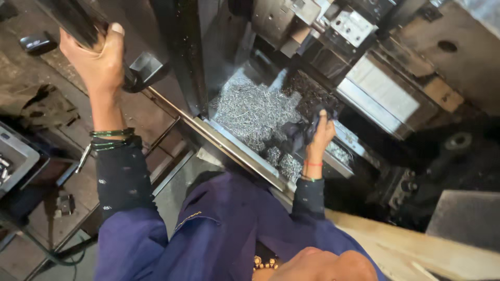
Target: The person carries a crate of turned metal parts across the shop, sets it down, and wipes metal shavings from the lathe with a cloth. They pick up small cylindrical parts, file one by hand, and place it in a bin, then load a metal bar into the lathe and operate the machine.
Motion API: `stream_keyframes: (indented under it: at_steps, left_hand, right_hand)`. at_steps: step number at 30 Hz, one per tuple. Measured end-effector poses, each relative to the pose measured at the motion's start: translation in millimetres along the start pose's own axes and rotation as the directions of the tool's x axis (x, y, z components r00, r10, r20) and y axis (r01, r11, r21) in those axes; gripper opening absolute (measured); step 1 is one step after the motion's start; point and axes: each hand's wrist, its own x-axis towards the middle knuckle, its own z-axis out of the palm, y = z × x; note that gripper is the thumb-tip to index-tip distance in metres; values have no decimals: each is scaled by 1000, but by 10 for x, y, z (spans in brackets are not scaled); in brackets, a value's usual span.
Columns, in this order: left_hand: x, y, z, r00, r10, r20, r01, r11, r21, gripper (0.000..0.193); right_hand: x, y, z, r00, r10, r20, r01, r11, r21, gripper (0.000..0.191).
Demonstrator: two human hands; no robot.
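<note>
Machine bay open; tray (234, 143) is the landmark here.

Progress, judged from how things lie: a thick bed of bright metal swarf (252, 109) covers most of the tray, with darker chips (307, 93) at its far right. More small piles (284, 164) sit at the near right corner. Little looks cleared, so the wiping seems at an early stage, most of it left. Tooling block (333, 26) above the tray shows no cloth contact.

Right hand (322, 132): reaches over the tray's near rail, forearm almost straight out from the body, wrist slightly raised. Fingers closed around a dark rag (298, 132), bunched, thumb pointing up toward the machine. Rag rests on the swarf at the tray's right side, just beside the dark chips. Red thread and green bangle at the wrist.

Left hand (96, 57): raised high, well left of the tray, arm stretched up. Fingers wrapped firmly over a dark bar (73, 21), likely the door's edge or handle; cannot tell which. Green bangles (112, 138) on the forearm, dark dotted sleeve below.

Body leans in toward the tray, blue garment in the foreground. A grey bin (15, 156) sits far left of the tray, near the floor.
</note>
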Motion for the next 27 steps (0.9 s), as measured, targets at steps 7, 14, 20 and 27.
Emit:
stream_keyframes:
  at_steps: [7,14,20,27]
  left_hand:
    - [12,58,-115,959,-257,122,275,947,-166,36]
    - [-405,569,39,744,-515,426,637,738,-221,6]
    - [-1119,1120,391,860,-151,488,246,959,-137,12]
    - [-2042,2077,1197,535,-68,842,410,893,-188,24]
  right_hand:
    - [-1621,-1431,-773,963,-263,59,268,958,-102,32]
    - [-2906,-2582,-1987,638,-717,-281,405,622,-670,60]
    - [-2860,-3227,-3018,578,-711,-401,305,644,-702,67]
    - [-2436,-3537,-3175,621,-713,-325,368,632,-682,72]
